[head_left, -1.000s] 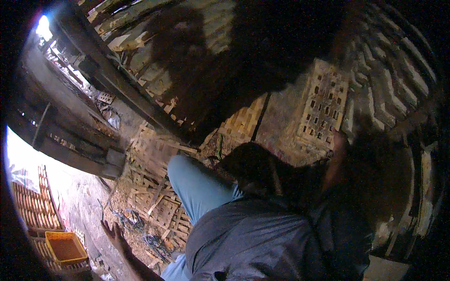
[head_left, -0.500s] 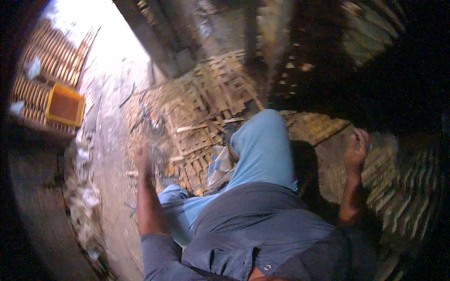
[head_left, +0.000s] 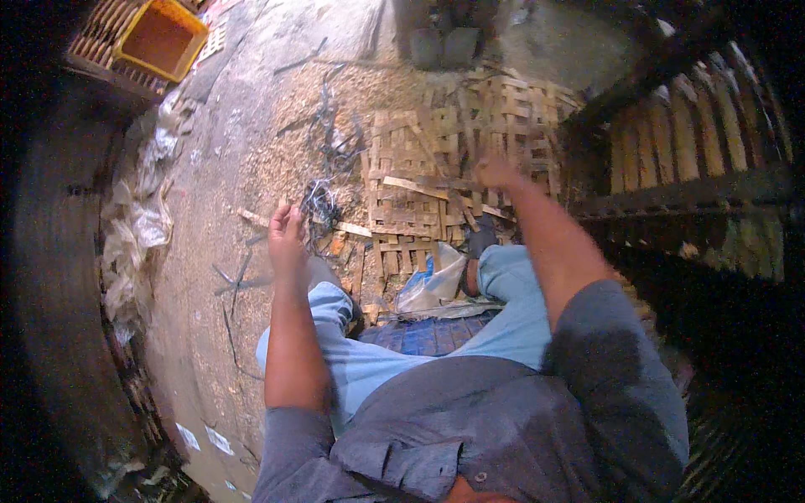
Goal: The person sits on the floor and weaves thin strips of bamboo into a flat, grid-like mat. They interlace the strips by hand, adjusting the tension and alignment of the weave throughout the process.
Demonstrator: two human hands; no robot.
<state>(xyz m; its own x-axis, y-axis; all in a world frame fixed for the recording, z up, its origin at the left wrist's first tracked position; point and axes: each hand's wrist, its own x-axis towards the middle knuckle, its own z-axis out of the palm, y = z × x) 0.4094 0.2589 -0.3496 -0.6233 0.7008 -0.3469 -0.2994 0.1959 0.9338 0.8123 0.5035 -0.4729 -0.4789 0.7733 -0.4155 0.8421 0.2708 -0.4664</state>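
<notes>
Left hand (head_left: 287,230) half open, empty, tangled wires (head_left: 319,205) just to its right. Right hand (head_left: 496,172) loosely closed, grip unclear, above woven bamboo mats (head_left: 419,201).

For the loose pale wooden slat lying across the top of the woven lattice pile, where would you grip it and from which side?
Probably near its left end, coming down from above. The slat lies flat and slightly slanted on the lattice pile, its left end seeming clear of the crossing strips. The right hand hovers just past its right end; the left hand is farther off, beside the tangle of dark strips.
</notes>
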